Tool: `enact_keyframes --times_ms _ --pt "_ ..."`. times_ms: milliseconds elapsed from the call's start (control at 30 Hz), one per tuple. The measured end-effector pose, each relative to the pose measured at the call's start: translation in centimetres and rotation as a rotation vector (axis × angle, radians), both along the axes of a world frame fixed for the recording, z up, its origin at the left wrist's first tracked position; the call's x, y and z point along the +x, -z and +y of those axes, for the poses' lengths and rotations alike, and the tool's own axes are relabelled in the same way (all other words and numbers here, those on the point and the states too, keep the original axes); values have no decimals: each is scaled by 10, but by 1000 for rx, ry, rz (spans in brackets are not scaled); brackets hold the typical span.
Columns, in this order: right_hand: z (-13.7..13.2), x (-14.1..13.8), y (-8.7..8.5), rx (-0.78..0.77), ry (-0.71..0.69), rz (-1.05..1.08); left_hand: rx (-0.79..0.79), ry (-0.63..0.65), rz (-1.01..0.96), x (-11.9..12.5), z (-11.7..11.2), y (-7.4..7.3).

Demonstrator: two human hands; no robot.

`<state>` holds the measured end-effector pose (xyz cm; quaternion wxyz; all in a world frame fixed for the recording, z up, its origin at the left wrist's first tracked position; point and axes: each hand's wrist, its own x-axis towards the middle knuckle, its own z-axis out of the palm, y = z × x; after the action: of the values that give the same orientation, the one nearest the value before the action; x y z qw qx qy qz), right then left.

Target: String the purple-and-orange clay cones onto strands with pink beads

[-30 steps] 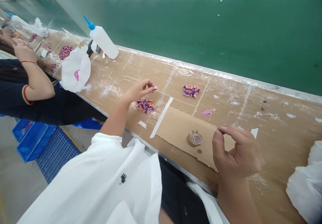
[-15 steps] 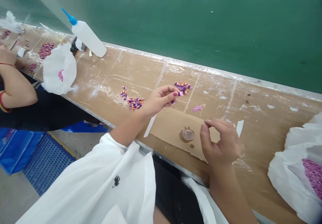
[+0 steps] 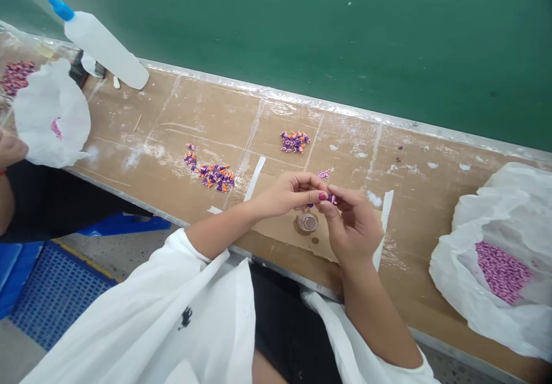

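Note:
My left hand [image 3: 291,194] and my right hand [image 3: 351,223] meet above a small round clear cap [image 3: 307,222] that sits on a piece of cardboard [image 3: 276,223]. Both hands pinch a tiny purple piece [image 3: 331,199] between their fingertips. One pile of purple and orange pieces [image 3: 213,174] lies to the left of my hands. A smaller pile of the same pieces [image 3: 294,141] lies beyond them, and a few pink pieces [image 3: 323,173] sit just behind my left hand.
A white squeeze bottle with a blue nozzle [image 3: 101,45] lies at the far left, against a green belt [image 3: 345,39]. White bags of pink pieces lie at the right [image 3: 495,263] and at the left [image 3: 49,114]. Another person's arm [image 3: 6,160] shows at the left edge.
My left hand came right from the left pile carrying a small piece and met my right hand above the cap. The view swung to the right.

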<state>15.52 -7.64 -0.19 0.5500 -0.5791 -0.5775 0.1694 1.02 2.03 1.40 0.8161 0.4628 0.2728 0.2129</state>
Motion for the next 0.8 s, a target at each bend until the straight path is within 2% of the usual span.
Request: enact_keyframes --times_ms 133,200,267,333,400,467,533,600,733,800 --pt "-2 -3 2 -57 -19 171 -123 45 -24 -4 2 -1" --pt "0 -4 1 -88 10 311 -193 27 -48 -8 6 -1" --pt "4 -3 -2 -77 48 469 -263 -56 -80 -12 10 -1" --pt "8 -2 -3 -39 68 586 -364 -201 -114 -14 15 -1" --pt "11 -1 -4 -21 79 621 -504 -346 -121 -14 19 -1" --pt "11 -2 -3 -26 103 588 -619 -417 -97 -12 20 -2" --pt "9 -4 0 -26 140 519 -644 -385 -69 -10 17 -2" --pt "7 -6 3 1 158 438 -592 -262 -58 -9 11 -3" --pt "6 -11 5 66 74 223 -471 24 -82 -7 -5 -2" --pt "5 -13 4 67 43 104 -455 64 -92 -7 -10 -2"
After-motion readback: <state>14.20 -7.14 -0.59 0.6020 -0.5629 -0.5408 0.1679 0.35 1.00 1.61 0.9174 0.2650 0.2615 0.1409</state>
